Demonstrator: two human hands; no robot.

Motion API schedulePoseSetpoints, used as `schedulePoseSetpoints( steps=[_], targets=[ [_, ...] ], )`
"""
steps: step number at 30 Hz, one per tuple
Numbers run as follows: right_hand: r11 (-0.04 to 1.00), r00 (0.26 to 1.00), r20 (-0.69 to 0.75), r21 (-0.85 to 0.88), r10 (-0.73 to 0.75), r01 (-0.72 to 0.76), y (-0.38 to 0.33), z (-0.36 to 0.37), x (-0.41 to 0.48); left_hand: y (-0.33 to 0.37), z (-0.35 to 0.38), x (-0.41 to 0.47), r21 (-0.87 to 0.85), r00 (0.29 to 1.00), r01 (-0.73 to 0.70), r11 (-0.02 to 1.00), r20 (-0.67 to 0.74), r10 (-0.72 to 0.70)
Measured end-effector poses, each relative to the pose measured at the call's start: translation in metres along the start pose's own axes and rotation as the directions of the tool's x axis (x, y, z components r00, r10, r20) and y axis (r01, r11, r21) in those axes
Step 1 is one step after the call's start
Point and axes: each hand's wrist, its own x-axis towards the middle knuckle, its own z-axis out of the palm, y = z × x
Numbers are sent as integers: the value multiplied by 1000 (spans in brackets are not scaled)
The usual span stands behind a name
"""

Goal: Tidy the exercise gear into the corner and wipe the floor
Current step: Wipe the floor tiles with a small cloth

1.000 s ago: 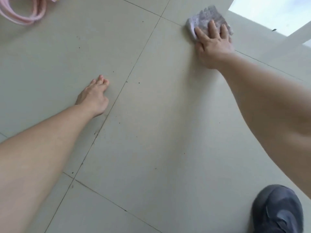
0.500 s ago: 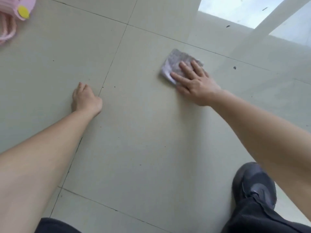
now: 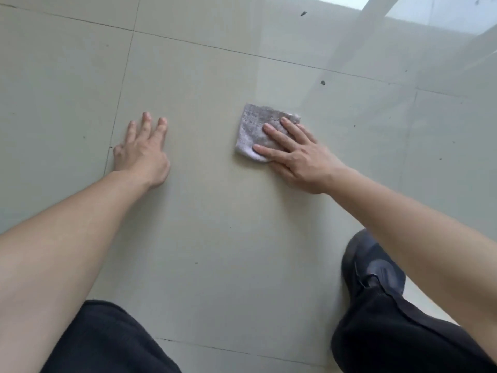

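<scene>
Grey folded cloth (image 3: 262, 131) lies on the tiled floor (image 3: 215, 238), pinned beneath the flat, straight fingers of the right hand (image 3: 295, 154). Left hand (image 3: 142, 152) rests spread on a tile as a brace, well apart from the cloth. For an effective wipe, pressure should stay even across the palm, strokes overlapping and reaching the dark specks (image 3: 322, 82) beyond. No exercise gear is visible.

Pale grey-green floor (image 3: 215, 238) tiles with thin dark lines and tiny dark specks. Light purple-grey cloth (image 3: 255, 125) with a small dotted pattern. Black trousers (image 3: 107, 340) and a dark grey-blue shoe (image 3: 373, 273).
</scene>
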Motion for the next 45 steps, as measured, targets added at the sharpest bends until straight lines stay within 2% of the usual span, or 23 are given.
schedulePoseSetpoints(
  steps=[2, 4, 6, 7, 8, 10, 12, 14, 17, 19, 21, 24, 26, 29, 30, 31, 33, 36, 38, 40, 42, 43, 45],
  targets=[
    [961, 960, -45, 10, 277, -277, 54, -18, 6, 3, -2, 0, -4, 1000, 4, 1000, 21, -4],
    [795, 798, -17, 104, 602, -598, 100, -41, 15, 3, -4, 0, 8, 999, 6, 1000, 42, -7],
    [644, 659, 25, 186, 752, -742, 115, -54, 22, 1, -6, 4, 19, 998, 0, 1000, 65, -1],
    [622, 640, 34, 201, 768, -757, 108, -55, 24, 0, -6, 6, 21, 997, -9, 1000, 73, 7],
    [636, 653, 28, 198, 757, -746, 93, -53, 25, 1, -6, 8, 16, 997, -15, 1000, 79, 14],
    [749, 754, -37, 159, 656, -643, 48, -34, 23, 4, -7, 9, -7, 997, 5, 1000, 77, -5],
    [898, 894, -93, 96, 437, -429, -1, -6, 8, 14, -8, 8, -8, 998, 44, 999, 53, -44],
    [985, 981, -93, 26, 173, -171, -25, 16, -15, 28, -8, 5, -9, 998, 64, 998, 3, -63],
    [997, 996, -59, -34, -73, 71, 9, 23, -38, 48, -3, -4, -122, 995, 57, 991, -74, -67],
    [999, 992, -128, -48, 13, -19, 51, 22, -49, 61, 3, -10, -183, 992, 6, 983, -124, -30],
    [938, 904, -255, 46, 344, -344, 93, 16, -67, 71, 8, -13, -166, 993, -26, 986, -122, 6],
    [600, 572, -184, 182, 799, -779, 144, 1, -94, 76, 11, -12, -107, 997, -30, 994, -78, 21],
    [432, 422, -95, 227, 902, -873, 158, -12, -96, 74, 8, -12, -87, 998, -31, 996, -54, 26],
    [296, 307, -6, 284, 952, -912, 150, -23, -65, 71, 3, -12, -54, 999, -50, 997, -9, 50],
    [305, 321, 7, 286, 947, -908, 139, -26, -49, 71, 1, -13, -50, 999, -53, 997, 7, 54],
    [367, 383, 3, 277, 924, -888, 124, -28, -32, 71, 0, -13, -50, 998, -55, 997, 26, 56],
    [585, 597, -24, 240, 802, -775, 83, -33, 0, 70, -3, -13, -53, 996, -60, 997, 55, 63],
    [872, 880, -35, 155, 474, -463, 7, -28, 28, 69, -6, -13, -70, 995, -64, 995, 70, 69],
    [956, 962, -4, 113, 272, -269, -20, -19, 25, 67, -7, -13, -76, 995, -56, 996, 78, 62],
    [970, 976, -2, 110, 216, -215, -4, -15, 10, 67, -7, -13, -78, 995, -56, 995, 82, 62],
    [925, 929, -35, 119, 367, -361, 40, -20, -6, 65, -6, -11, -72, 995, -61, 996, 80, 66],
    [858, 861, -50, 129, 507, -497, 68, -24, -16, 64, -6, -10, -67, 994, -63, 996, 81, 68],
    [614, 625, -4, 187, 781, -767, 123, -32, -45, 61, -4, -9, -49, 994, -68, 996, 78, 71]
  ],
)
